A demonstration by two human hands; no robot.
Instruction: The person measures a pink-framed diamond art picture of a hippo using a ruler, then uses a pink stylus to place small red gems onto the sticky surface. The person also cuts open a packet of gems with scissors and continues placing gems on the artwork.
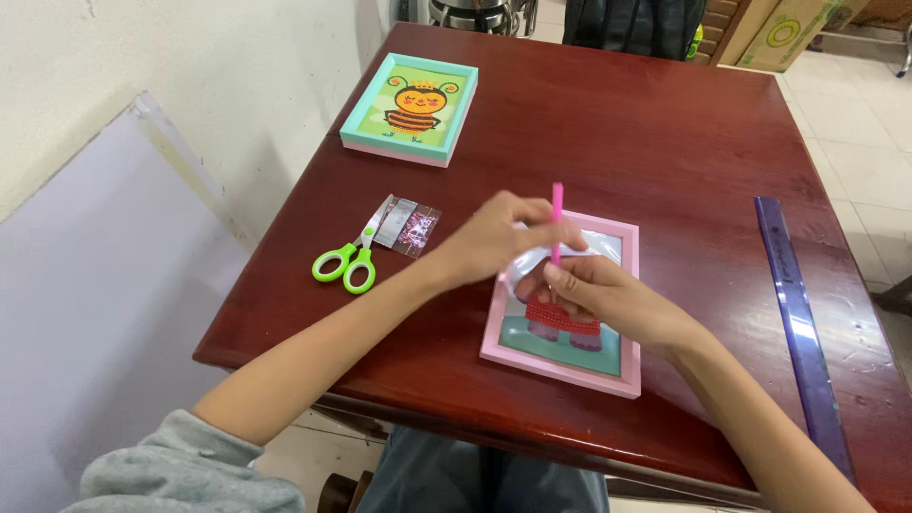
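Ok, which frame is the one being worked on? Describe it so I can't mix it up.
On the dark red table, look at the near edge under both hands. The pink frame lies flat there, unlike the mint-green bee frame at the far left corner.

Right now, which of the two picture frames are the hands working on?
The pink frame near the table's front edge. Both hands, left and right, rest over it, and the left holds a pink pen. The teal bee frame sits untouched at the far corner.

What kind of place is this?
Probably a home craft corner: a dark red wooden table with two framed craft pictures, green-handled scissors, and a tiled floor.
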